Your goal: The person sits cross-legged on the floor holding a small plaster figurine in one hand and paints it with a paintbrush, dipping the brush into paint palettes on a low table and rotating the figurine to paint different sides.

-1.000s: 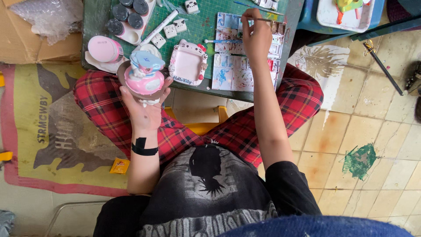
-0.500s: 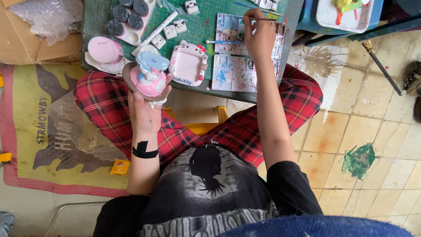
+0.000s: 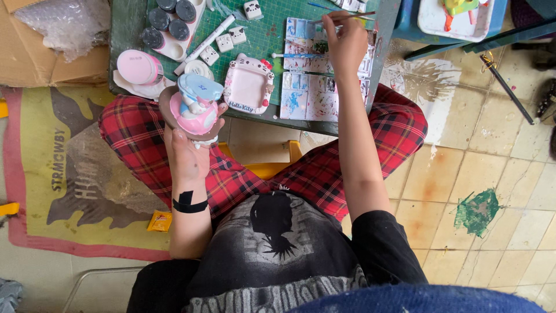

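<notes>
My left hand (image 3: 186,149) grips a small pink and blue painted figurine (image 3: 196,103), tilted, over my lap at the near edge of the green cutting mat (image 3: 272,35). My right hand (image 3: 345,40) reaches over the mat and pinches a thin paintbrush (image 3: 346,16) above paint-stained paper sheets (image 3: 317,87). A white and pink cat-shaped frame (image 3: 249,85) lies on the mat between my two hands.
A paint pot tray (image 3: 174,23), a pink round jar (image 3: 139,66), a white marker (image 3: 205,37) and small cube figures (image 3: 225,42) sit on the mat. A yellow stool (image 3: 266,168) is under me. Cardboard with bubble wrap (image 3: 58,35) lies left, a paint-splashed tile floor (image 3: 478,211) right.
My left hand has tilted the figurine and shifted it slightly left and lower. My right hand with the brush stays over the paper sheets.
</notes>
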`<move>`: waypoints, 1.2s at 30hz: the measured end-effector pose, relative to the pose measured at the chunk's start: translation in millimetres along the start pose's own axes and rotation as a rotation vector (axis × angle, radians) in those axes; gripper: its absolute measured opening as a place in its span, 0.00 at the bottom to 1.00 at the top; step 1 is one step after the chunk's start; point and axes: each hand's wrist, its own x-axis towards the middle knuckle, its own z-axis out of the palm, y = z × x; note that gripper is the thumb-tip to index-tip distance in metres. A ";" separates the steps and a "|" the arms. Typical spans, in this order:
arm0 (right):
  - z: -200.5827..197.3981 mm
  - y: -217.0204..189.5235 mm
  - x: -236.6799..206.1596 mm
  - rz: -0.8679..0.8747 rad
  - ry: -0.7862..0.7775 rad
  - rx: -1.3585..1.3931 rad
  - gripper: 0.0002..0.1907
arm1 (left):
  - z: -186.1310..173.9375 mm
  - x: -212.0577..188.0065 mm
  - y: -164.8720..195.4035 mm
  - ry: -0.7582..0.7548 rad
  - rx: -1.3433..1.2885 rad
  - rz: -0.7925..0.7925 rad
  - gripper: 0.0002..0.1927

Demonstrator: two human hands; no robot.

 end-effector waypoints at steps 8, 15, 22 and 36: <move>-17.5 -20.1 -3.8 -0.135 -0.081 -0.163 0.03 | 17.9 0.6 14.1 -0.011 0.103 0.035 0.58; -16.0 -21.7 1.8 -0.186 -0.037 -0.125 0.04 | 24.3 0.2 18.6 0.042 0.148 0.060 0.59; -14.2 -17.7 5.5 -0.224 0.022 -0.150 0.07 | 24.0 -3.1 18.9 0.035 0.193 0.107 0.58; -87.5 -66.3 -26.2 0.364 -0.171 1.065 0.05 | 36.4 -11.6 31.4 -0.139 0.590 0.332 0.48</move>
